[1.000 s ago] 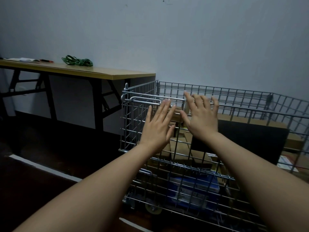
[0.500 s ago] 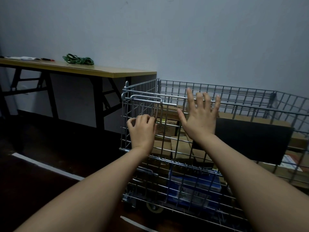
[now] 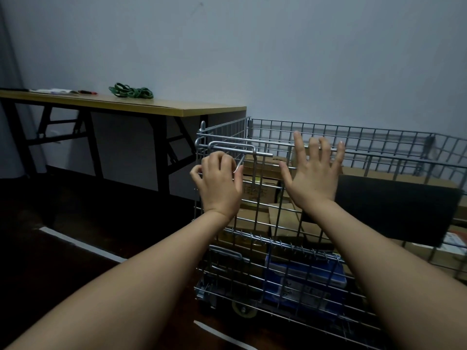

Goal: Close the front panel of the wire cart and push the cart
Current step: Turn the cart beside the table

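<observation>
Pinching latch wire [image 3: 238,164] now, left hand [image 3: 219,184] raised, right hand [image 3: 313,176] unmoved

Cart [image 3: 273,137]: bright steel wire mesh, smooth and shiny.
Latch [image 3: 233,146]: bent metal rod at the cart's 10 o'clock corner, glossy.
Boxes [image 3: 255,190]: brown cardboard, matt.
Panel [image 3: 396,208]: black sheet at 3 o'clock inside the cart, matt, material unclear.
Pack [image 3: 303,276]: blue, slightly glossy wrap low in the cart.
Table [image 3: 151,107]: pale wood-look top, smooth; black matt metal legs.
Straps [image 3: 131,91]: green, cloth-like, at 11 o'clock.
Wall [image 3: 252,59]: painted, matt.
Floor [image 3: 63,223]: dark, dull.
</observation>
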